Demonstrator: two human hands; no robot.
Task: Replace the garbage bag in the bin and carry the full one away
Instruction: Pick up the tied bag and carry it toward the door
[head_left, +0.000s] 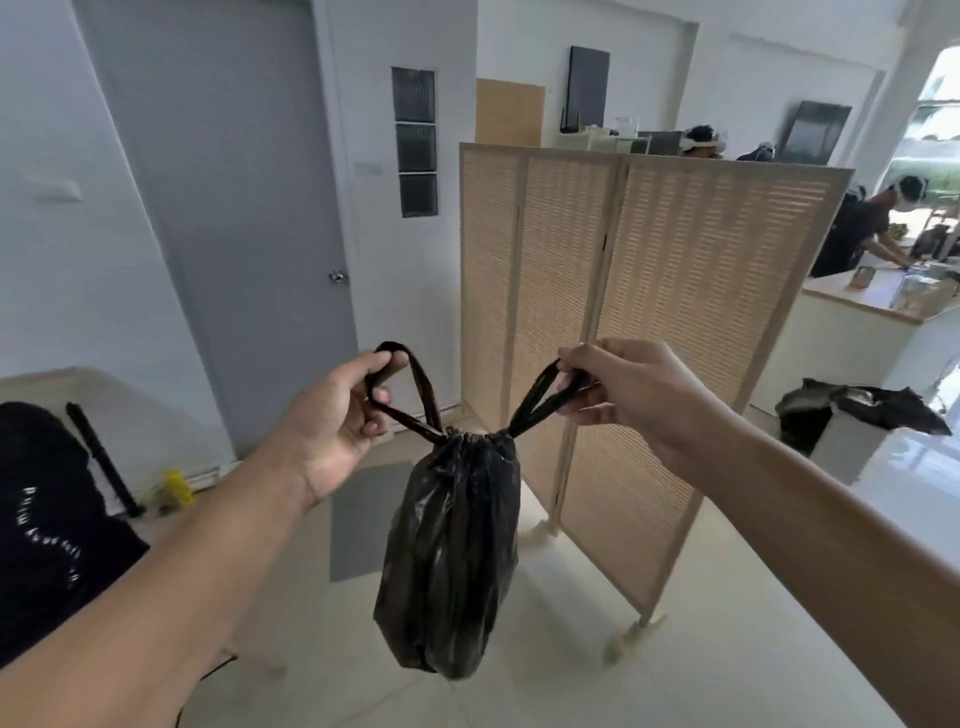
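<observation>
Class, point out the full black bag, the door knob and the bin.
full black bag (449, 551), head view, middle of its bulging body.
door knob (337, 276), head view, its round face.
bin (852, 457), head view, white side wall.

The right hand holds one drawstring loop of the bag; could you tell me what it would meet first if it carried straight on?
Probably the slatted folding screen, which stands right behind the right hand; how far back is unclear.
</observation>
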